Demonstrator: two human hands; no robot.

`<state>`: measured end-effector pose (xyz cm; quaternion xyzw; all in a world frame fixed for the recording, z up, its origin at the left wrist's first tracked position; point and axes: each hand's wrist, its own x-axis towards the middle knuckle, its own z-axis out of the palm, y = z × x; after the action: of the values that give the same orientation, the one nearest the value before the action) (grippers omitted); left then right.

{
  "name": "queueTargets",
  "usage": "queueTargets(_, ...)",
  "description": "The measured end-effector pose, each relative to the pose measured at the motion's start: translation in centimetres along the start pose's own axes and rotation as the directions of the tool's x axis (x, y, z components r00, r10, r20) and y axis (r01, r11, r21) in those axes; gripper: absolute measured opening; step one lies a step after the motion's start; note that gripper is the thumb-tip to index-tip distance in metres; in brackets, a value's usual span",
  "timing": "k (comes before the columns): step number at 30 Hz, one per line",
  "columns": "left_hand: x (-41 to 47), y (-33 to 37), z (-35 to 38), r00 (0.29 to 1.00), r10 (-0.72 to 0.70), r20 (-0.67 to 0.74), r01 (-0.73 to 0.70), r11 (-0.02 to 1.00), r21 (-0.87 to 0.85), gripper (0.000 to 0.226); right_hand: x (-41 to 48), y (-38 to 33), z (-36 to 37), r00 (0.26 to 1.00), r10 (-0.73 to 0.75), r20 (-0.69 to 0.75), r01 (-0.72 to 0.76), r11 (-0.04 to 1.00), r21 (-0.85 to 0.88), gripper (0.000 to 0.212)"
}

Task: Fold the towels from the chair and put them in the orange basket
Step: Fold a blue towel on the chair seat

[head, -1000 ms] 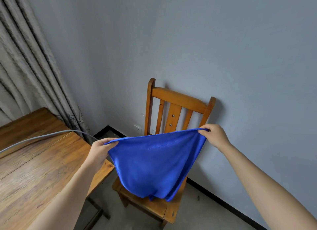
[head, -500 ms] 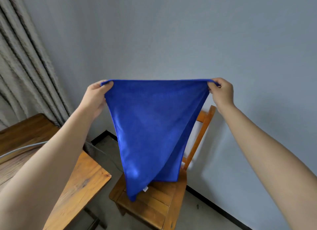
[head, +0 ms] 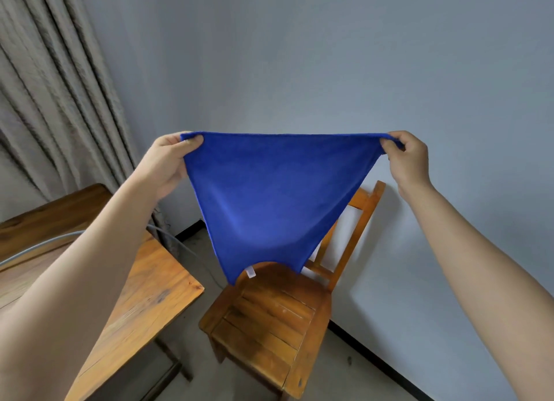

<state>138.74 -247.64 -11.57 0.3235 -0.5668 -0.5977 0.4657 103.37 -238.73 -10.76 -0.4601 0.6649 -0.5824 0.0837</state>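
Observation:
A blue towel (head: 275, 197) hangs stretched in the air in front of me, above the wooden chair (head: 269, 325). My left hand (head: 168, 164) pinches its top left corner and my right hand (head: 409, 161) pinches its top right corner. The top edge is pulled taut between them. The lower part sags to a curved bottom edge, where a small white label shows, just above the chair seat. The seat is bare wood with no other towel on it. The towel hides most of the chair back. No orange basket is in view.
A wooden table (head: 135, 304) stands at the left, its corner close to the chair. A grey cable (head: 36, 248) runs over it. Grey curtains (head: 51, 95) hang at the far left. A plain blue-grey wall (head: 329, 56) is behind the chair.
Both hands lifted the towel off the chair seat up to chest height and then pulled farther apart, so the top edge is now taut and the towel hangs wider and shorter.

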Motion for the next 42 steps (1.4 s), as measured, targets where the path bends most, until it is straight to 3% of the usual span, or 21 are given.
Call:
queueTargets(5,-3.9,-2.0,-0.1,0.994,-0.109,-0.012,0.109,0.993,0.044,0.044,-2.5,1.8,-1.0,0.986,0.102,0.135,-0.103,0.995,0.001,0.009)
queueTargets(9,-7.5,-4.1,0.0,0.977,-0.201,-0.073,0.205,0.977,0.058,0.045,-4.7,3.6,-1.9,0.933,0.196,0.301,-0.200,0.980,-0.018,0.013)
queueTargets(14,-12.1,-6.5,0.6,0.941,-0.301,-0.153,0.309,0.950,0.032,0.038,-7.5,5.3,-3.6,0.802,0.298,0.518,-0.281,0.953,-0.113,0.016)
queueTargets(18,-15.6,-9.3,1.6,0.893,-0.416,-0.174,0.421,0.907,-0.008,0.021,-9.4,7.8,-5.0,0.695,0.381,0.609,-0.304,0.924,-0.230,0.011)
queueTargets(22,-18.4,-13.5,2.8,0.842,-0.496,-0.210,0.511,0.860,0.017,0.022,-12.0,12.2,-5.2,0.632,0.485,0.604,-0.375,0.874,-0.310,0.015)
queueTargets(30,-22.7,-22.1,4.6,0.659,-0.667,-0.346,0.700,0.713,-0.041,0.019,-19.4,20.4,-4.8,0.515,0.703,0.490,-0.614,0.702,-0.362,0.005)
queueTargets(36,-24.1,-25.8,5.6,0.556,-0.684,-0.472,0.750,0.658,-0.069,0.018,-21.1,22.9,-3.9,0.473,0.763,0.440,-0.666,0.637,-0.389,0.011)
queueTargets(42,-23.8,-26.7,5.4,0.508,-0.660,-0.554,0.749,0.656,-0.095,0.014,-20.9,24.1,-1.7,0.461,0.780,0.423,-0.680,0.617,-0.396,0.009)
